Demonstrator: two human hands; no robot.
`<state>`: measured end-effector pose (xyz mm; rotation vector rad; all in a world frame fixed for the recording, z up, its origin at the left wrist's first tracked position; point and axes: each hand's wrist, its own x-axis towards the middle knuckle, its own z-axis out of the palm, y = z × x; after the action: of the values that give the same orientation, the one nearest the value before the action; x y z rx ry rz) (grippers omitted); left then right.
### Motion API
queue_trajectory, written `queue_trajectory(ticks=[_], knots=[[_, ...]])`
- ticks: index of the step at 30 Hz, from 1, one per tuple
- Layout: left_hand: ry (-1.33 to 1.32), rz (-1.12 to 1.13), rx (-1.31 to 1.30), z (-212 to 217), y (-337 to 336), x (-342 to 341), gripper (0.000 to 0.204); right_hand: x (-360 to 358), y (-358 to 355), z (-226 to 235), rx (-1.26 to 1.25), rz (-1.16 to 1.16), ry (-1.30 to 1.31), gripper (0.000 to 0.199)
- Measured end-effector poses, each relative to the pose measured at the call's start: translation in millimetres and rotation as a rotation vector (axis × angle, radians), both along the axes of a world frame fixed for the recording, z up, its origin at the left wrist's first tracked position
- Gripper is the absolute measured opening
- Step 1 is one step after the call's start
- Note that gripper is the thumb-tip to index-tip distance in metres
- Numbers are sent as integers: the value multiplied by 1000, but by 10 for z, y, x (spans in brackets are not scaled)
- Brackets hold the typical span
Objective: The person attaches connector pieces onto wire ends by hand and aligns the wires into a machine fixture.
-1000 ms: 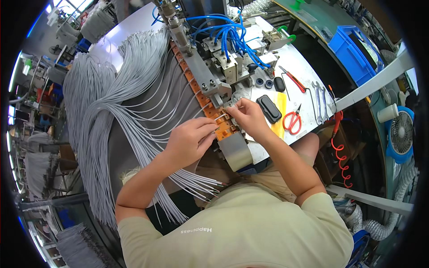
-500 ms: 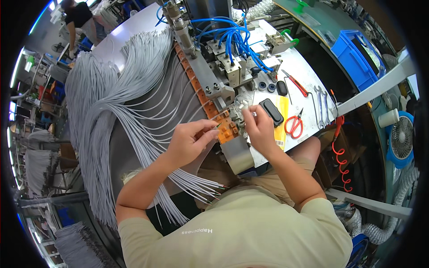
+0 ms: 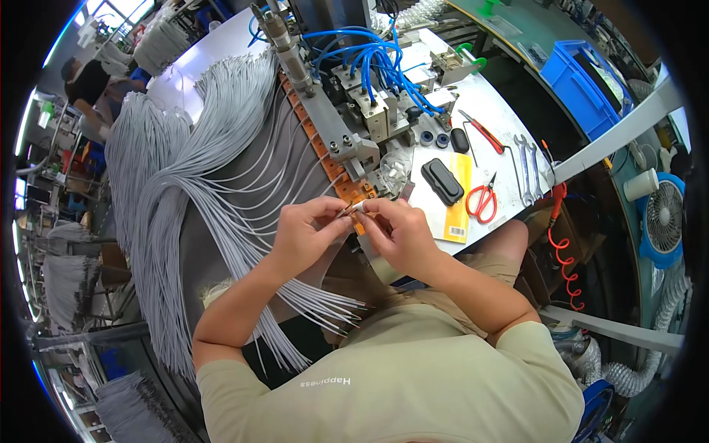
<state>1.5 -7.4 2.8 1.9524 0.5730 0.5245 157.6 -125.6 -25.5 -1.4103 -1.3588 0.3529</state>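
The small, white, plastic-looking piece (image 3: 359,207), probably light, stiff, best gripped by 2 opposite sides, is pinched in the right hand (image 3: 399,227), beside a thin wire end (image 3: 345,212) the left hand (image 3: 304,235) pinches, near the orange, block-lined rail (image 3: 353,190).

We list: spanners (image 3: 524,170), two; red-handled scissors (image 3: 481,203), one pair; small dark rings (image 3: 427,138), two; blue-framed fan (image 3: 662,214), one; grey cables (image 3: 236,92) (too many to tally).
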Motion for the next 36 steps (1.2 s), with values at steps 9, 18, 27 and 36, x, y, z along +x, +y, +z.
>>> queue_trajectory(ticks=[9, 18, 27, 36], knots=[[0, -48, 39, 5, 19, -20, 13, 25, 10, -10, -46, 26, -71, 15], [62, -152, -196, 18, 89, -37, 16, 280, 95, -132, 149, 207, -207, 14], [28, 9, 340, 188, -33, -82, 18, 391, 282, -311, 31, -78, -66, 11], [113, -124, 403, -16, 28, -9, 22, 470, 386, -426, -330, 84, 798, 17]])
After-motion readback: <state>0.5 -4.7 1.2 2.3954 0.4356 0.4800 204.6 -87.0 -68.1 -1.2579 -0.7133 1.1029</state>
